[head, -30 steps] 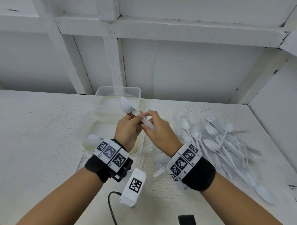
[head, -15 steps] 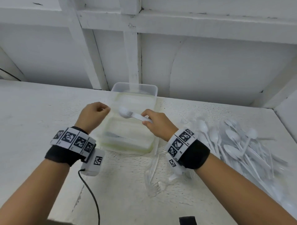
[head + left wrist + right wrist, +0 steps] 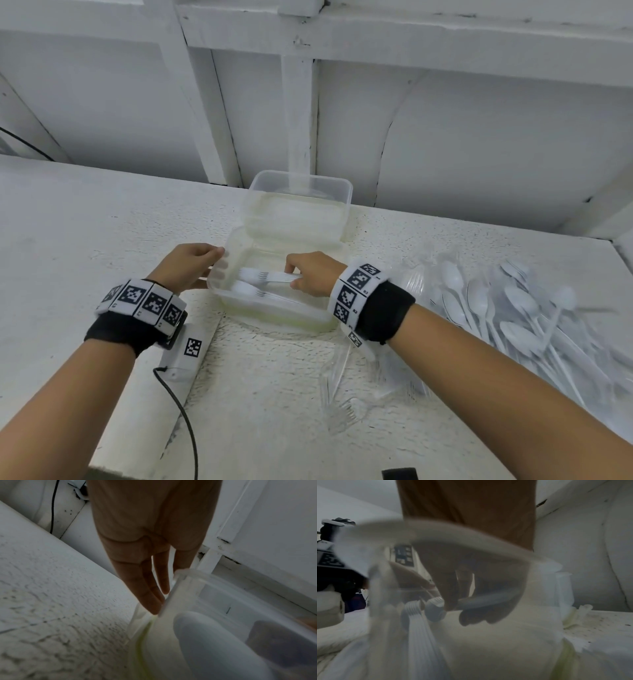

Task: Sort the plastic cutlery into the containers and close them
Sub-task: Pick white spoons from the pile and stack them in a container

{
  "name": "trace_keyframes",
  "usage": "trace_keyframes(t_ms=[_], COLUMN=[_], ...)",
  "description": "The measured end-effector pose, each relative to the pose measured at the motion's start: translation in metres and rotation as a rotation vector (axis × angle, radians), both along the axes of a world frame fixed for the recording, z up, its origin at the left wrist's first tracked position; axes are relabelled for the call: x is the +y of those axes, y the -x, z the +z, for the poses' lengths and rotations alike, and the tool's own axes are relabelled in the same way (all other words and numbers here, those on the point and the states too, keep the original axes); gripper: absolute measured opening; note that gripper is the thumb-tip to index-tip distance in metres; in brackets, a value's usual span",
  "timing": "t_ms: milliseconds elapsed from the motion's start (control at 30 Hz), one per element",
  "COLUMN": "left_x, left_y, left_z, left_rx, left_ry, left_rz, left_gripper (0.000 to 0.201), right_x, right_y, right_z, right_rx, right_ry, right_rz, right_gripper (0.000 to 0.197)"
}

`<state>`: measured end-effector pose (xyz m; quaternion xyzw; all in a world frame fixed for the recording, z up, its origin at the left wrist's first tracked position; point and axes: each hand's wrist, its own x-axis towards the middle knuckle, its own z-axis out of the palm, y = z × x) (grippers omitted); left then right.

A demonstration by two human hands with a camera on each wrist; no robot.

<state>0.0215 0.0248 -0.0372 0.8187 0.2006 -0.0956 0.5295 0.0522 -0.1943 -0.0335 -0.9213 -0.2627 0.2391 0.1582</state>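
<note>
Translucent plastic forms the hinged container (image 3: 274,310) at the centre of the head view, its lid (image 3: 298,192) standing open toward the wall. The right hand (image 3: 313,275) reaches inside it, thumb and fingers pinching a white fork (image 3: 263,275) by the handle, tines pointing left, just above another stack of forks (image 3: 251,291) lying on the container's floor. The left hand (image 3: 190,265) rests against the container's left wall, fingers (image 3: 150,595) straight along the rim, thumb over its edge. At the right of the frame a heap of white spoons (image 3: 507,308) lies on the white table (image 3: 85,240).
</note>
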Motion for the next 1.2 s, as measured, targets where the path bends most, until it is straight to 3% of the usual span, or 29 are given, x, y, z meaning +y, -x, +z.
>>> trace_keyframes(t_ms=[133,433,600,733,867,1000,1100,1200], left_x=[0.000,0.000,-0.002,-0.007,-0.046,-0.106,-0.154,-0.198], left_y=[-0.001,-0.001,-0.001,0.002,0.014,0.030,0.037,0.039], left_z=[0.001,0.000,0.001,0.012,0.043,0.069,0.068,0.055], left_rx=[0.010,0.007,-0.012,-0.189,-0.482,-0.638,-0.636,-0.552], left_ry=[-0.002,0.028,-0.048,-0.422,-0.499,-0.337,-0.236,-0.275], left_rz=[-0.016,0.002,0.012,-0.003,-0.029,-0.207,-0.386,-0.586], left_gripper=[0.023,0.021,0.026,0.028,0.024,0.016,0.016,0.020], right_x=[0.004,0.014,0.008,-0.026,-0.087,-0.152,-0.194,-0.224], right_y=[0.000,0.005,0.007,0.018,0.035,0.052,0.070,0.093], right_z=[-0.002,-0.004,0.004,0.032,0.056,0.057,0.050,0.043], right_rx=[0.009,0.069,0.053,-0.080,-0.177,-0.205,-0.185,-0.168], right_ry=[0.085,0.037,0.062,-0.070,-0.139,-0.053,0.013,0.001], right_rz=[0.089,0.102,0.095,0.077,-0.024,-0.192,-0.321,-0.433], right_gripper=[0.036,0.036,0.042,0.042,0.038,0.037,0.037,0.034])
